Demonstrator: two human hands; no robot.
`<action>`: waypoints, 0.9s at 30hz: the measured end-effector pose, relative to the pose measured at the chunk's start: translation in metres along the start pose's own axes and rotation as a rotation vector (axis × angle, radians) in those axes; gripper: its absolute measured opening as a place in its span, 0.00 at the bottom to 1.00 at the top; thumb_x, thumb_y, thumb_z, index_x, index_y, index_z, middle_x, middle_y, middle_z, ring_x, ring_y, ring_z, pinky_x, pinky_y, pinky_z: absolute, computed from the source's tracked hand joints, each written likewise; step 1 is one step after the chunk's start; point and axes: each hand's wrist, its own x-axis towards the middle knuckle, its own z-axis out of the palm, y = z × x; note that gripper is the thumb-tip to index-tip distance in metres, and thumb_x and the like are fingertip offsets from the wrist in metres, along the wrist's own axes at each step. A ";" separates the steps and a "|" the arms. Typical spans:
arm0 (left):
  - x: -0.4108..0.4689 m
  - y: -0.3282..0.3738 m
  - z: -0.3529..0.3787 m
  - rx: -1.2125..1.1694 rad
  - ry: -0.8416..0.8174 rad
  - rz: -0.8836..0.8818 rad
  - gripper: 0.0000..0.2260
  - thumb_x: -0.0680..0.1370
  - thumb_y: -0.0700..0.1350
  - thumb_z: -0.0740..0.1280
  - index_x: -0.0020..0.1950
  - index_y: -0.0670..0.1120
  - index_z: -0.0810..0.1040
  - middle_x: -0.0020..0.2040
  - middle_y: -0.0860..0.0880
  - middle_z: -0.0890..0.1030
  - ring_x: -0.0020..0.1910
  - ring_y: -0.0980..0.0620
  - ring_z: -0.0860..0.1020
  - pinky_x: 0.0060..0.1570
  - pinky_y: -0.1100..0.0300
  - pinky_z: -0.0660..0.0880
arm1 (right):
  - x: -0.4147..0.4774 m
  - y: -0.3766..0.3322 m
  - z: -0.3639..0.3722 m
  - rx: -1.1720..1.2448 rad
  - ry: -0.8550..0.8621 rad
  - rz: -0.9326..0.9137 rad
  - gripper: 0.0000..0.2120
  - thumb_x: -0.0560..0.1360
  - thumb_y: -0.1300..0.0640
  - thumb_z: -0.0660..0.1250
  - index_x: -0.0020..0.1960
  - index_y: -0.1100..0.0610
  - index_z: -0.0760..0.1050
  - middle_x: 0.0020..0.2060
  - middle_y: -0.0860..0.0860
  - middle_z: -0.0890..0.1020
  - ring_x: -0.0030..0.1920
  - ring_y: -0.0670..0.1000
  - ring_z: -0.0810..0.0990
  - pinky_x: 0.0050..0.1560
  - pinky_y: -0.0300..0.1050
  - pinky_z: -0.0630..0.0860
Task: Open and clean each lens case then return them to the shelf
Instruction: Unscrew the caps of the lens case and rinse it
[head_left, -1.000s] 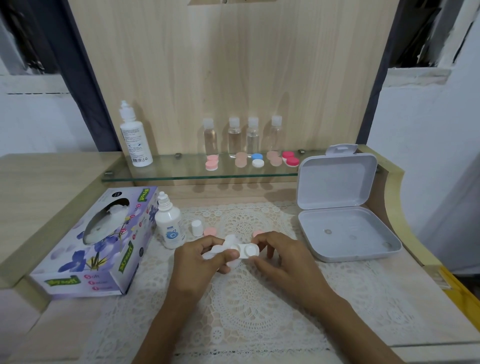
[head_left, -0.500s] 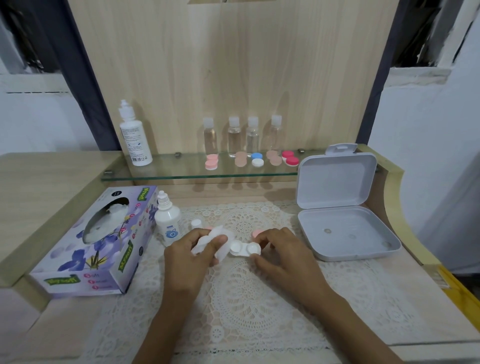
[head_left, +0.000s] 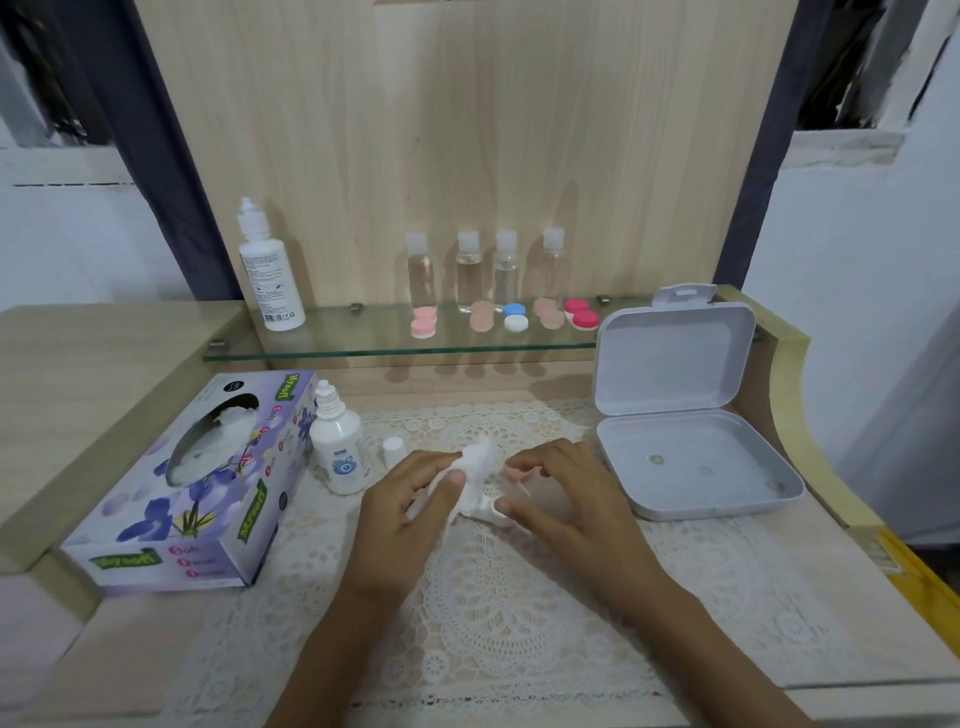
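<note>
4 clear btls (head_left: 469, 270) on glass shelf (head_left: 353, 340), lace mat (head_left: 493, 613) below.

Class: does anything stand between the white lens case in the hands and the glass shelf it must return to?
Nothing visible blocks it. Between the white lens case and the glass shelf lie only lace mat and a low pink cap.
</note>
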 end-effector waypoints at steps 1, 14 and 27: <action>0.000 -0.001 0.000 0.051 -0.017 0.037 0.05 0.76 0.49 0.67 0.50 0.56 0.81 0.48 0.57 0.81 0.49 0.60 0.79 0.46 0.72 0.71 | 0.000 -0.001 -0.001 0.060 0.003 -0.009 0.17 0.71 0.39 0.66 0.54 0.47 0.76 0.49 0.39 0.78 0.53 0.42 0.75 0.50 0.34 0.69; 0.000 -0.015 -0.002 0.227 -0.051 0.056 0.09 0.76 0.50 0.65 0.56 0.58 0.78 0.53 0.58 0.80 0.54 0.59 0.77 0.50 0.72 0.70 | -0.001 -0.014 -0.012 0.657 0.192 0.192 0.03 0.70 0.59 0.69 0.41 0.57 0.76 0.38 0.52 0.80 0.41 0.51 0.77 0.41 0.44 0.73; 0.002 -0.026 0.000 0.492 -0.128 0.091 0.14 0.70 0.58 0.66 0.52 0.56 0.80 0.48 0.63 0.80 0.53 0.61 0.75 0.55 0.55 0.72 | 0.000 -0.006 -0.005 0.262 0.250 0.183 0.10 0.71 0.55 0.73 0.43 0.54 0.71 0.36 0.43 0.77 0.37 0.42 0.75 0.36 0.31 0.69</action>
